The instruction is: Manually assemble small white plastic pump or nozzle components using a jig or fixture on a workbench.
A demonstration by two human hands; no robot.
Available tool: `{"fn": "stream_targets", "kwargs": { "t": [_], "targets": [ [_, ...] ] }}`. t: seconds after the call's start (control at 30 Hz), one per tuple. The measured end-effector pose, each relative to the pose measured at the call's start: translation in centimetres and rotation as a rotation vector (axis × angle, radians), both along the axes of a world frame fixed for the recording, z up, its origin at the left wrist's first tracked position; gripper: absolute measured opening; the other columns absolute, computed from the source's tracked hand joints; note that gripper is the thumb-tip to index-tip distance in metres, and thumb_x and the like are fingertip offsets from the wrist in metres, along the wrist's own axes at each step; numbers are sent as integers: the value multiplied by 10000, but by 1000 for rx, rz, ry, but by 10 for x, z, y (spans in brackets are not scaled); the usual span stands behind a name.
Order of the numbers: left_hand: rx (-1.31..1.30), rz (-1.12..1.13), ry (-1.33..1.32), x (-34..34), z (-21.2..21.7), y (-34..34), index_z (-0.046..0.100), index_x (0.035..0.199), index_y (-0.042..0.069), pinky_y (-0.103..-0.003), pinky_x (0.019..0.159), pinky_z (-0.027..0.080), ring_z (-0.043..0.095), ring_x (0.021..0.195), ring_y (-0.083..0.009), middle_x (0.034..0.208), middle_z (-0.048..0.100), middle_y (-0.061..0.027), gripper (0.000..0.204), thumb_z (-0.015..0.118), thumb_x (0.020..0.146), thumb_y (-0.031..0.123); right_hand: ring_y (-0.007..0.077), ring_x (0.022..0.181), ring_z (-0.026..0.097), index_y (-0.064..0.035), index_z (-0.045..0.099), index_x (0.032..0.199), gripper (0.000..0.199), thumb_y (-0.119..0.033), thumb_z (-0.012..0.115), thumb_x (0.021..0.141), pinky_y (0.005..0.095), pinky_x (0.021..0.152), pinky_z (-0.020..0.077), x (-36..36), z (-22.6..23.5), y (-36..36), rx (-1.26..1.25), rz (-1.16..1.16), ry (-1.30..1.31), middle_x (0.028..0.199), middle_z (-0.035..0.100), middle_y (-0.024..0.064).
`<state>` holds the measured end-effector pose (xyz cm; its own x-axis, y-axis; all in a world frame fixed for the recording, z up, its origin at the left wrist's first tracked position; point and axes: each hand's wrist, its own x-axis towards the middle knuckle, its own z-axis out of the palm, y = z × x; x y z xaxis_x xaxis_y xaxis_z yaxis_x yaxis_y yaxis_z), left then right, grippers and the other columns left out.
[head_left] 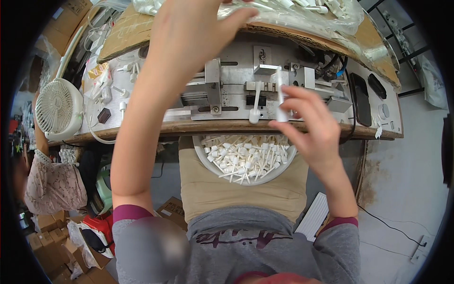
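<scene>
My left hand (189, 28) reaches up and far, to a clear plastic bag of white parts (302, 12) lying on a cardboard sheet; whether its fingers hold a part is hidden. My right hand (309, 125) pinches a white plastic stick (281, 97) upright in front of a metal fixture (265, 90) on the bench. A second white stick (256, 106) hangs from the fixture's slot. Below the bench edge, a white bowl (201, 154) on my lap holds several white stick-shaped parts.
A small white fan (56, 109) stands at the bench's left end, with loose white parts and a dark block (104, 115) near it. Two dark flat objects (362, 99) lie at the right. Cardboard boxes (42, 236) and a person in a lace sleeve (52, 182) are at lower left.
</scene>
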<state>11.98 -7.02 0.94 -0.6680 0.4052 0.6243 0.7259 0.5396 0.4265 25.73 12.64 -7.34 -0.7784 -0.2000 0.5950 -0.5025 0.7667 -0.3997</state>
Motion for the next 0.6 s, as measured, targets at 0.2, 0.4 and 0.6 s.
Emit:
{"fn": "stream_targets", "kwargs": {
  "t": [0.2, 0.4, 0.6],
  "targets": [
    [-311, 128, 8, -52, -4, 20, 741, 1044, -20, -416, 866, 546, 705, 948, -348, 989, 726, -225, 248, 709, 866, 149, 184, 535, 630, -28, 617, 844, 189, -110, 743, 728, 285, 531, 520, -7, -28, -29, 340, -27, 62, 1124, 723, 198],
    [-128, 58, -168, -40, 15, 19, 746, 996, -40, -410, 806, 559, 708, 840, -363, 937, 727, -230, 208, 691, 855, 102, 134, 451, 571, -48, 587, 766, 137, -89, 675, 670, 249, 485, 465, -21, -22, -40, 542, -71, 122, 1034, 733, 264],
    [88, -42, -52, 21, 14, -13, 746, 984, -20, -367, 747, 563, 681, 772, -287, 1046, 718, -166, 182, 738, 821, 61, 179, 535, 661, -47, 631, 809, 113, -109, 697, 741, 288, 514, 507, -24, 0, -38, 534, 26, 44, 969, 748, 222]
  ]
}}
